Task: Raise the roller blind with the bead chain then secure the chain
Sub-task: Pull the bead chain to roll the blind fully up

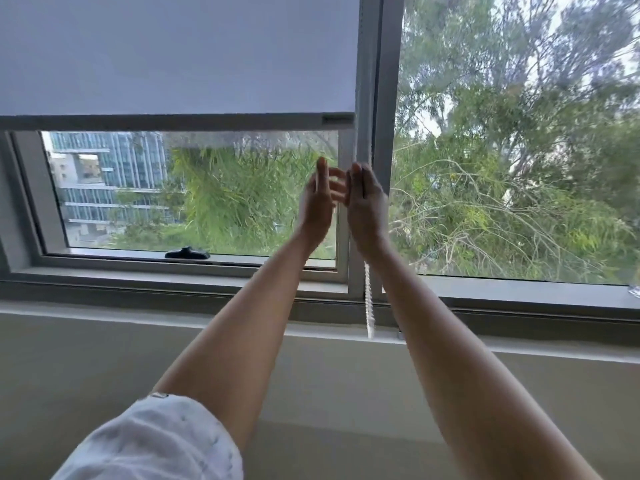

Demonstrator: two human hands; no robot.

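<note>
A pale grey roller blind [180, 53] covers the upper part of the left window, its bottom bar level with the frame's crossbar. A white bead chain [368, 299] hangs along the grey mullion and its loop ends at the sill. My right hand [367, 199] is raised at the mullion with its fingers closed around the chain. Just to its left, my left hand [318, 199] is up with fingers spread and blurred, holding nothing.
The grey mullion [375, 81] splits the left pane from the bare right pane [519, 133]. A black window handle [187, 253] lies on the lower frame. A white sill ledge [104, 315] runs below, with a beige wall under it.
</note>
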